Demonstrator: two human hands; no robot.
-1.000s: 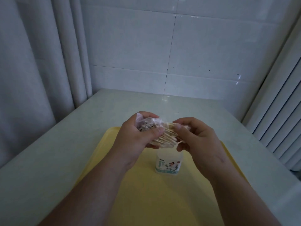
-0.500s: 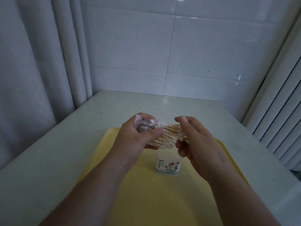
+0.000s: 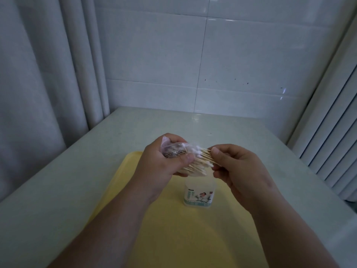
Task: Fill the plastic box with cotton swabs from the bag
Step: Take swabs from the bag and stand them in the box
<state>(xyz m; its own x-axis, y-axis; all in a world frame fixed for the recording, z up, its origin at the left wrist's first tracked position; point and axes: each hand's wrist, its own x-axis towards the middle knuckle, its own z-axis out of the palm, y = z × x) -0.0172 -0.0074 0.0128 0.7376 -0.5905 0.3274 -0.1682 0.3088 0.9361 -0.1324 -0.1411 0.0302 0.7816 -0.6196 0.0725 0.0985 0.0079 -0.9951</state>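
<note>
Surroundings: worktop and backdrop.
Yellow tray (image 3: 154, 238) lies flat on pale table (image 3: 92, 171); white tiled wall (image 3: 241, 60) behind, curtain (image 3: 38, 74) left, vertical slats (image 3: 332, 136) right.

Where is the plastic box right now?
In the head view, the plastic box stands on the yellow tray near mid-frame, just below the cotton swabs that the right hand pinches at the bag in the left hand.

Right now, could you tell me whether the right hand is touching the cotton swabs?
Touching. The head view shows the right hand pinching the ends of the cotton swabs, with its thumb lying over them and no gap visible.
</note>
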